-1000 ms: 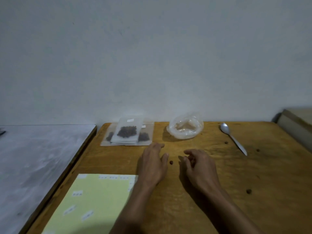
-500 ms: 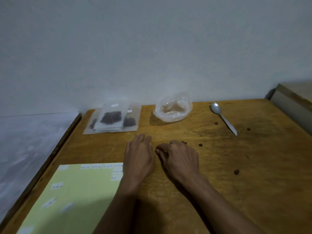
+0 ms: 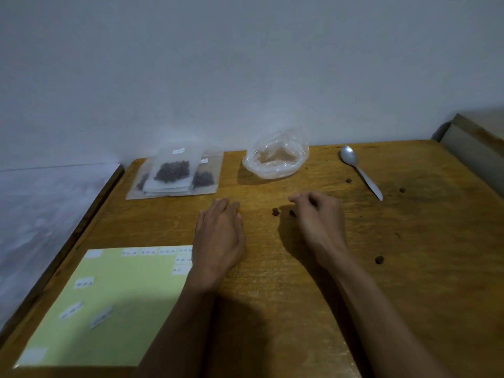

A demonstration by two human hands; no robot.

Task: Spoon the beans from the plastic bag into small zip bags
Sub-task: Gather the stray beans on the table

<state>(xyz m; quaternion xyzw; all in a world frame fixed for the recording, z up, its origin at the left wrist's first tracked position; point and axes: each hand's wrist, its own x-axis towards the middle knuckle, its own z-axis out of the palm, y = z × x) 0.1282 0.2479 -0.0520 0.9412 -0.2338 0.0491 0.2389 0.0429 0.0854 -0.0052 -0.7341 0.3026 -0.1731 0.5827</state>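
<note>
A crumpled clear plastic bag (image 3: 276, 157) lies at the back of the wooden table (image 3: 409, 268), with no dark beans visible in it. Left of it sits a pile of small zip bags (image 3: 174, 173) holding dark beans. A metal spoon (image 3: 360, 170) rests at the back right. Loose beans lie scattered: one (image 3: 275, 211) between my hands, others near the spoon (image 3: 348, 180) and at the right (image 3: 379, 259). My left hand (image 3: 219, 236) lies flat, palm down, holding nothing. My right hand (image 3: 319, 222) has its fingers curled, tips by a bean (image 3: 292, 213).
A yellow-green sheet with small white labels (image 3: 109, 301) covers the table's front left. A grey surface (image 3: 41, 214) adjoins the left edge. A pale box (image 3: 474, 148) stands past the right corner. The wall rises just behind the table.
My right hand has moved right and apart from the left hand, uncovering two beans between them. The camera view has shifted slightly.
</note>
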